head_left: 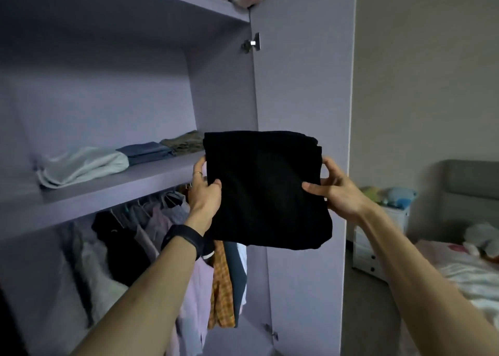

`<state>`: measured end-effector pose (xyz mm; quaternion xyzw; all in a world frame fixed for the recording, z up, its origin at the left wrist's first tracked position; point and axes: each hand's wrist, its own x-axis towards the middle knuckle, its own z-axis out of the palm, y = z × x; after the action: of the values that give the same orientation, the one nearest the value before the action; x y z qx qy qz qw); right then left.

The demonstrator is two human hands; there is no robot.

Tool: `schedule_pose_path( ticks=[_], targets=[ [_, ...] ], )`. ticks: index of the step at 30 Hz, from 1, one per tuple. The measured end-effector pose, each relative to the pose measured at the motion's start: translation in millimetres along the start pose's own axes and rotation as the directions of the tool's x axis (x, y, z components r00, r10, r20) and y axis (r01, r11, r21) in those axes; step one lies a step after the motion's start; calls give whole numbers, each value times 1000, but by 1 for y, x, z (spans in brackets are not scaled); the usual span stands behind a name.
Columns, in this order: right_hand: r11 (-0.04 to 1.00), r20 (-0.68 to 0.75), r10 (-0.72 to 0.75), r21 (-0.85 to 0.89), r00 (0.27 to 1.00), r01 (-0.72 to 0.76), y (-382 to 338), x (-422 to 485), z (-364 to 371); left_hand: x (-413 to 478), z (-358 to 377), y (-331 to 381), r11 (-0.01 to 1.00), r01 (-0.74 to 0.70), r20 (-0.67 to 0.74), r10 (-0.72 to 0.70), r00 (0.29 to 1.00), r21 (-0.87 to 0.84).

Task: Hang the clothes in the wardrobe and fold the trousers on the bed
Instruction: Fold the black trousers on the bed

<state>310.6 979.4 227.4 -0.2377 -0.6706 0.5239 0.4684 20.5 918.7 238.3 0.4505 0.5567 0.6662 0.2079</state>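
Folded black trousers [266, 188] are held up in the air in front of the open lilac wardrobe [224, 91]. My left hand [204, 191] grips their left edge, thumb on top and fingers behind. On the right edge my right hand [333, 188] pinches the fabric the same way. The bundle hovers just right of the middle shelf [151, 178], at about its height. Folded white [83, 165], blue [147, 153] and olive [185, 142] garments lie on that shelf.
Below the shelf hang several clothes on hangers, among them a black top [118, 234], a lilac shirt [197, 288] and an orange checked shirt [221, 288]. The open wardrobe door [302, 72] stands behind the trousers. A bed [464, 277] with soft toys and a white drawer unit [378, 247] are at right.
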Motion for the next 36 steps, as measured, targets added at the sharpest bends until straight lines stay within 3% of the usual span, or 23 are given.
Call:
schedule_pose_path(
  ticks=[6, 14, 25, 36],
  targets=[
    [1000, 127, -3, 11, 992, 1, 37, 149, -21, 124, 21, -22, 999, -44, -72, 43, 996, -9],
    [985, 353, -25, 170, 935, -38, 68, 319, -12, 216, 6, -19, 991, -114, -193, 125, 973, 69],
    [972, 441, -139, 234, 887, 35, 37, 452, 49, 274, -47, 47, 947, -166, -257, 238, 937, 273],
    [970, 386, -179, 221, 905, 98, 3, 583, 131, 405, -104, 61, 919, -199, -343, 318, 884, 339]
  ],
)
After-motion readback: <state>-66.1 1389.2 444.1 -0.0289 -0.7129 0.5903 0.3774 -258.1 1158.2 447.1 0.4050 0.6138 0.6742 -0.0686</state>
